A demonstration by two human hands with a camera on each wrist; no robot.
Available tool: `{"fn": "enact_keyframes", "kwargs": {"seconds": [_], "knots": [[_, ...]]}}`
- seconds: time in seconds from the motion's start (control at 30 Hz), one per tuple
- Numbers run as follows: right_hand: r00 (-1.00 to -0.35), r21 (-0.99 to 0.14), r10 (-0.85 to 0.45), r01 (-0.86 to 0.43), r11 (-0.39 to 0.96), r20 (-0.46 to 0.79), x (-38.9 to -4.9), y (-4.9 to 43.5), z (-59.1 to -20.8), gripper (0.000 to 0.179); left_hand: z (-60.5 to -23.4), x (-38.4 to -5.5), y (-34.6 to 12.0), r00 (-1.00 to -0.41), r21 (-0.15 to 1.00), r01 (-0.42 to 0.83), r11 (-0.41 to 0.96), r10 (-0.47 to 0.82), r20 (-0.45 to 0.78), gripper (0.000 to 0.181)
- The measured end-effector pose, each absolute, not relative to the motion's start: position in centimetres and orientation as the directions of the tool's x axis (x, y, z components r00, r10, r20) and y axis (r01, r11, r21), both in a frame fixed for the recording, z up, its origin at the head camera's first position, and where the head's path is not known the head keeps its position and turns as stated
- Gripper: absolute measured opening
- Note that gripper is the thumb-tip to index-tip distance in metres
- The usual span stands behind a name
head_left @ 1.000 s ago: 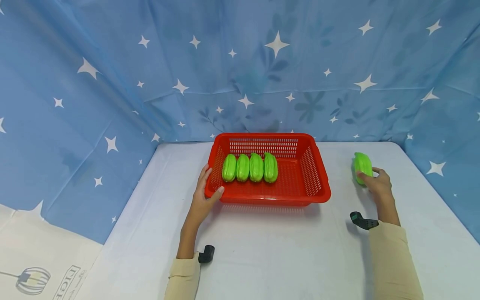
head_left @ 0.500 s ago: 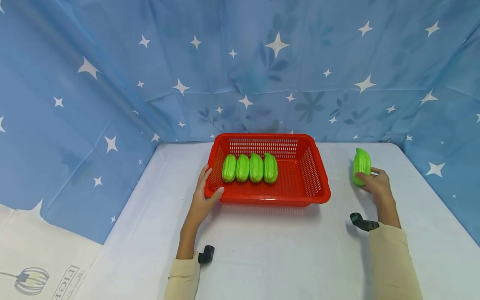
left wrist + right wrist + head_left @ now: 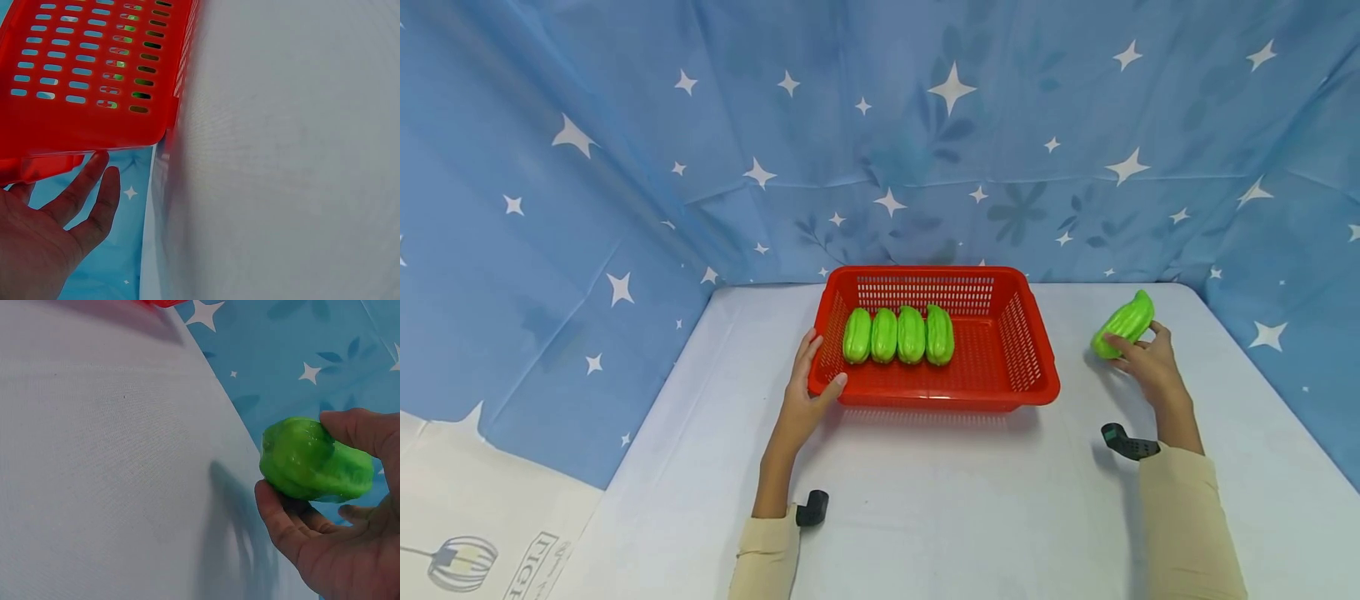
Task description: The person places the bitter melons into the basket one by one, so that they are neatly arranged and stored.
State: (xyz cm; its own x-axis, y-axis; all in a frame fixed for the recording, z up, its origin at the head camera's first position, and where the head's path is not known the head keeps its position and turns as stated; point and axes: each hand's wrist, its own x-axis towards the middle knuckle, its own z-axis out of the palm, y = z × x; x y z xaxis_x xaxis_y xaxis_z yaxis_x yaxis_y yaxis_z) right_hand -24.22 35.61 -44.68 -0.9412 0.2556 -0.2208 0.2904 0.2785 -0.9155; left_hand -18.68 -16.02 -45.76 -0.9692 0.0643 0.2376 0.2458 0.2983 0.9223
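In the head view, my right hand [image 3: 1153, 362] pinches a light green pepper [image 3: 1123, 325] at the table's far right, its stem end tilted up and right. The right wrist view shows the thumb on one side of the pepper [image 3: 312, 459] and the fingers on the other, with a shadow on the cloth below. Several similar peppers [image 3: 912, 335] lie in a row on the left side of a red perforated basket [image 3: 925, 398]. My left hand [image 3: 802, 400] rests against the basket's front left corner, fingers spread and fairly straight, thumb over the rim.
White cloth covers the table [image 3: 925, 508]. A blue star-patterned curtain [image 3: 880, 142] stands behind it and along its sides. Black wrist-mounted devices [image 3: 812, 508] sit on both forearms. The basket's right half shows its bare floor.
The pepper in my right hand has risen a little and turned, its stem end swinging from upright toward the right. My left hand, the basket and its peppers stay put.
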Motion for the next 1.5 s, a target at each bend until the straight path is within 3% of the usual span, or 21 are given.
{"fn": "enact_keyframes", "kwargs": {"seconds": [0.4, 0.87, 1.2, 1.5], "knots": [[-0.977, -0.932, 0.144, 0.196, 0.305, -0.158, -24.5, 35.1, -44.3, 0.099, -45.8, -18.8, -16.0, -0.966, 0.908, 0.255, 0.332, 0.062, 0.249, 0.075], [-0.985, -0.963, 0.105, 0.154, 0.223, -0.133, -24.8, 34.4, -43.2, 0.106, -45.7, -18.8, -16.0, -0.968, 0.907, 0.249, 0.340, 0.057, 0.244, 0.075], [-0.997, -0.970, 0.072, 0.057, 0.235, -0.041, -24.4, 34.1, -42.5, 0.098, -42.4, -17.1, -15.3, -0.972, 0.912, 0.237, 0.335, 0.085, 0.221, 0.072], [-0.998, -0.964, 0.048, 0.043, 0.262, -0.032, -24.7, 33.3, -40.6, 0.094, -42.4, -17.1, -15.3, -0.974, 0.913, 0.227, 0.340, 0.081, 0.211, 0.073]]}}
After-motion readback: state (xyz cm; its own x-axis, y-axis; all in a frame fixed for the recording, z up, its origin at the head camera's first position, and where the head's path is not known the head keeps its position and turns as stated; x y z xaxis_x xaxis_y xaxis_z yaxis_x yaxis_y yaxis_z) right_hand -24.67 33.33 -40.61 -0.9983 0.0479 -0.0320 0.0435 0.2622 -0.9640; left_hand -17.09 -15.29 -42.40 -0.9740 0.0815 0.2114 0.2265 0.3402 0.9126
